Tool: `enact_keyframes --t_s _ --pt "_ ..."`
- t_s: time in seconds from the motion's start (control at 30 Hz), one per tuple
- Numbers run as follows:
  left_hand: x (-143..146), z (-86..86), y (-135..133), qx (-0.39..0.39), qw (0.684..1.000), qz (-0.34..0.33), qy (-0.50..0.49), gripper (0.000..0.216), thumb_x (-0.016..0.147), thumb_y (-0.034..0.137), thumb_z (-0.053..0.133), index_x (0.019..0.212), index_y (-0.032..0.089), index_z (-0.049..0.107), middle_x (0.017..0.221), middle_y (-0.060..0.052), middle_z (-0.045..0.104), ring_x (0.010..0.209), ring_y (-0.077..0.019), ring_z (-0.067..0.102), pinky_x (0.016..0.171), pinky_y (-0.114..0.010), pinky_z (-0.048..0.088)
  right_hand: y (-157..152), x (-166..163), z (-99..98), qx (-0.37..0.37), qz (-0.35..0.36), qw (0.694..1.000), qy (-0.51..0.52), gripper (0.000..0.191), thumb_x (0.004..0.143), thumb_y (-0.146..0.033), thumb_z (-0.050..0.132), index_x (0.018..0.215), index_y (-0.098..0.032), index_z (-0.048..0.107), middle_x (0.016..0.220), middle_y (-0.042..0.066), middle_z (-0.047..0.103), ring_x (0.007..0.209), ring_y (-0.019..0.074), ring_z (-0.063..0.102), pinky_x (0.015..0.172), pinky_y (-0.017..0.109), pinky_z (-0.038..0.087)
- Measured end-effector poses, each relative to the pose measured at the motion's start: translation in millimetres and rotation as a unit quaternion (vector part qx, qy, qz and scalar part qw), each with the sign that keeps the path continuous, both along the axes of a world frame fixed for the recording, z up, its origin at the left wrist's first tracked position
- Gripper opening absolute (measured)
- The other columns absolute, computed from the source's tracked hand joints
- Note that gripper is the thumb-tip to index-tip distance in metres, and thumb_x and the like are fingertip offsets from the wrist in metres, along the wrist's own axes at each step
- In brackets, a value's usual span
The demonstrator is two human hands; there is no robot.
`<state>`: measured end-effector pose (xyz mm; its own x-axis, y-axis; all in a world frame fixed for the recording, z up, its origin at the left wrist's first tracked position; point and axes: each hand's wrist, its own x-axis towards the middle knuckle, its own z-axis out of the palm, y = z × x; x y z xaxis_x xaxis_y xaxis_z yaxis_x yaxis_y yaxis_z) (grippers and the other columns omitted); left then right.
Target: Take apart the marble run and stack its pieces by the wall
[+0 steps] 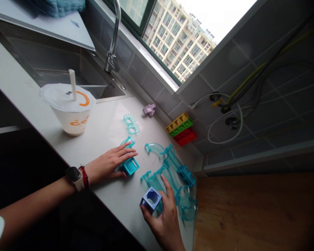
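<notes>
My right hand [164, 212] grips a blue hollow cube block [151, 198] with a round hole in its upper face, thumb on the near side. Fingers stretched, my left hand [115, 160] lies over a teal block [131, 166] with a rectangular opening, partly covering it and a clear teal piece [128, 140] behind it. Right of my left hand spreads a group of translucent teal track pieces [170, 167], some curved, with a teal block [186, 176] at the far side. Two clear teal square frames [132, 129] lie beyond my left hand.
A lidded drink cup [74, 111] with a straw stands near the counter's edge, left of my left hand. Along the wall are a small purple piece [149, 109] and yellow, green and red blocks [181, 129]. Behind the cup is a sink [68, 66] with a faucet [112, 59].
</notes>
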<state>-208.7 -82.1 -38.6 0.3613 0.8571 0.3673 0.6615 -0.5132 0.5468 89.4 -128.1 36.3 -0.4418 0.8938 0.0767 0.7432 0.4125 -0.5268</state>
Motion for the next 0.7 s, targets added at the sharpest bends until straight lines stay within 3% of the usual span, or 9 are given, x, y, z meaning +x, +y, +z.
enact_keyframes --t_s 0.13,0.23,0.47,0.6,0.7 --pt "-0.9 0.2 -1.5 0.002 1.000 -0.004 0.009 0.081 0.087 0.036 0.075 0.157 0.025 0.036 0.157 -0.011 0.047 0.155 -0.0356 0.022 0.122 -0.055 0.034 -2.7 -14.7 5.4 -0.016 0.094 0.995 0.028 0.037 0.074 -0.035 0.083 0.103 -0.023 0.064 0.148 0.013 0.052 0.136 0.0332 0.050 0.113 0.046 0.044" --pt "-0.9 1.5 -1.8 0.003 1.000 -0.008 0.021 0.079 0.085 0.038 0.074 0.154 0.024 0.039 0.157 -0.011 0.047 0.156 -0.0362 0.020 0.122 -0.055 0.034 1.3 -34.7 7.7 -0.038 0.139 0.989 0.023 0.044 0.070 -0.037 0.085 0.107 -0.023 0.065 0.148 0.011 0.051 0.132 0.0318 0.053 0.110 0.044 0.047" --pt "0.4 3.2 -2.5 0.009 0.999 -0.017 0.027 0.081 0.083 0.037 0.073 0.155 0.022 0.038 0.158 -0.012 0.044 0.155 -0.0367 0.020 0.122 -0.053 0.033 27.5 -77.3 9.5 -0.062 0.084 0.994 0.011 0.053 0.067 -0.058 0.087 0.108 -0.027 0.072 0.162 0.009 0.031 0.144 0.0362 0.040 0.117 0.053 0.037" --pt "0.8 0.7 -3.8 0.016 0.999 -0.016 0.046 0.083 0.083 0.033 0.070 0.157 0.019 0.034 0.161 -0.013 0.040 0.156 -0.0367 0.017 0.123 -0.053 0.032 35.4 -84.2 5.9 -0.113 0.092 0.989 0.014 0.057 0.069 -0.063 0.085 0.111 -0.028 0.073 0.158 0.011 0.038 0.148 0.0351 0.035 0.119 0.051 0.034" --pt "1.2 1.0 -4.5 0.020 0.999 -0.014 0.046 0.085 0.084 0.033 0.070 0.158 0.021 0.031 0.161 -0.012 0.040 0.156 -0.0367 0.016 0.123 -0.053 0.031 38.8 -85.5 6.6 -0.120 0.093 0.988 0.015 0.058 0.067 -0.064 0.086 0.112 -0.028 0.074 0.152 0.010 0.044 0.144 0.0329 0.042 0.118 0.047 0.037"
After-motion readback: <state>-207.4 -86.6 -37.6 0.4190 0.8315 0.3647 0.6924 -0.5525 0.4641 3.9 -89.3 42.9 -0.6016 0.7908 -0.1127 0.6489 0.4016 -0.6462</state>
